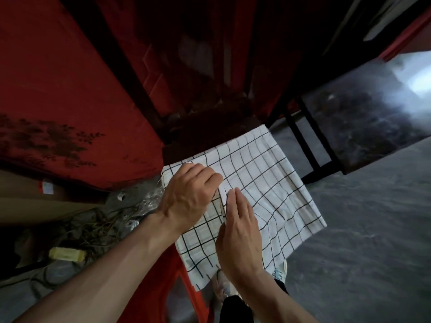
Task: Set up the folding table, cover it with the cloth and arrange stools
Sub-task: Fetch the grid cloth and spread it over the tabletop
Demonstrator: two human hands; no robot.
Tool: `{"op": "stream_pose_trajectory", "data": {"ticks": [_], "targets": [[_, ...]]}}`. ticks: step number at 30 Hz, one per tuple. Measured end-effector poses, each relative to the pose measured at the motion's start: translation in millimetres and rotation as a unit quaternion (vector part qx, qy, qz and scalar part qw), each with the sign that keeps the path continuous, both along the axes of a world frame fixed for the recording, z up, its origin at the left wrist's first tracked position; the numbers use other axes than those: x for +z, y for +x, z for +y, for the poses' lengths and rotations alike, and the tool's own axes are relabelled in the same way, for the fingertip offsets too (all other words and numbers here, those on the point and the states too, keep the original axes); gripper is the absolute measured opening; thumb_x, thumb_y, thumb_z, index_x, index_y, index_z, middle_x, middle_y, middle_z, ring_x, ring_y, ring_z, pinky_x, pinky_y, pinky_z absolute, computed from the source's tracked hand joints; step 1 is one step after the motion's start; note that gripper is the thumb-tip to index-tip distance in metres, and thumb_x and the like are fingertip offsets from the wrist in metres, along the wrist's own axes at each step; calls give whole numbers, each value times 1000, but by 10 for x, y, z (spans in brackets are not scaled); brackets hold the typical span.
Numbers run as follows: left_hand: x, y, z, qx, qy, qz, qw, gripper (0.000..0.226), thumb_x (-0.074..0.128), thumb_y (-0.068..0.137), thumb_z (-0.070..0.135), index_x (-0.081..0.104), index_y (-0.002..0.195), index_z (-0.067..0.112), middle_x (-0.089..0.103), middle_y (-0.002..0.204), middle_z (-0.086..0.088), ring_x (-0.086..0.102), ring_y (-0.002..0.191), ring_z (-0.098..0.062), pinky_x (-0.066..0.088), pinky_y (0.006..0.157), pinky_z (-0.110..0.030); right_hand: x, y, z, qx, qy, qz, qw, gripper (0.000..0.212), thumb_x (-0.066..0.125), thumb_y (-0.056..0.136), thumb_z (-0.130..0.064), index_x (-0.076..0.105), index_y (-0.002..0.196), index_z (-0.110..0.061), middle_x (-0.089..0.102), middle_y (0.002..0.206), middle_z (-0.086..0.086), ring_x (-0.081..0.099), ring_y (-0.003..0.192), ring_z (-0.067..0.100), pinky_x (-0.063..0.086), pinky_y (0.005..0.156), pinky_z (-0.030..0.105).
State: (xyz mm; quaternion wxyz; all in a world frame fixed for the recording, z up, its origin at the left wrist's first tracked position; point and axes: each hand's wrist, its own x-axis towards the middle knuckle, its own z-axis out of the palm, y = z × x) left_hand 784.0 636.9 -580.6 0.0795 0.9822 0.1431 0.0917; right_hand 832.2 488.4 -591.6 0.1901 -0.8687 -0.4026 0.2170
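A folded white cloth with a black grid pattern lies flat in the middle of the head view, resting on a red plastic stool whose edge shows below it. My left hand is curled over the cloth's near-left part, its fingers closed on a fold. My right hand lies just right of it, fingers straight and together, pressing on the cloth. A dark marble-patterned tabletop on black legs stands at the upper right.
A large red panel with a leaf print leans at the left. Dark red wooden furniture rises behind the cloth. Cardboard, tangled cords and a yellowish object lie on the grey floor at the left. My shoes show below the cloth.
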Motion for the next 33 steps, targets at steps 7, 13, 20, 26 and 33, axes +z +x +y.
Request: {"op": "stream_pose_trajectory", "data": {"ticks": [7, 13, 20, 26, 33], "targets": [[885, 153, -131, -18, 10, -49, 999, 14, 63, 88, 2, 65, 99, 10, 63, 89, -4, 56, 81, -22, 44, 70, -34, 988, 573, -324, -65, 130, -81, 986, 57, 70, 73, 12, 59, 125, -9, 58, 121, 9, 58, 107, 24, 56, 86, 42], [1685, 308, -397, -36, 10, -85, 996, 21, 58, 83, -7, 65, 98, 6, 61, 91, -6, 57, 84, -25, 46, 77, -34, 1865, 1056, -608, -71, 211, -135, 965, 26, 64, 75, 17, 67, 92, -3, 58, 90, 7, 55, 76, 25, 50, 63, 40], [2681, 213, -670, -44, 27, -146, 988, 40, 24, 101, 6, 64, 99, 7, 60, 89, -4, 56, 81, -22, 44, 74, -33, 2852, 1211, -819, -32, 291, -146, 945, 22, 63, 80, 16, 68, 90, -2, 59, 90, 6, 57, 77, 22, 50, 65, 35], [3467, 121, -677, -35, 79, -173, 981, 39, 24, 103, 9, 63, 101, 8, 64, 90, -5, 58, 80, -23, 46, 72, -37, 3637, 1165, -874, 23, 301, -140, 943, 21, 64, 82, 15, 67, 90, -5, 58, 90, 2, 56, 73, 14, 49, 67, 26], [4242, -154, -808, -35, 182, -218, 958, 17, 65, 88, 6, 70, 104, 9, 68, 94, -3, 62, 82, -24, 47, 77, -39, 4350, 1055, -898, 82, 337, -182, 920, 18, 64, 85, 11, 67, 88, -6, 58, 88, -2, 53, 76, 8, 38, 76, 9]]}}
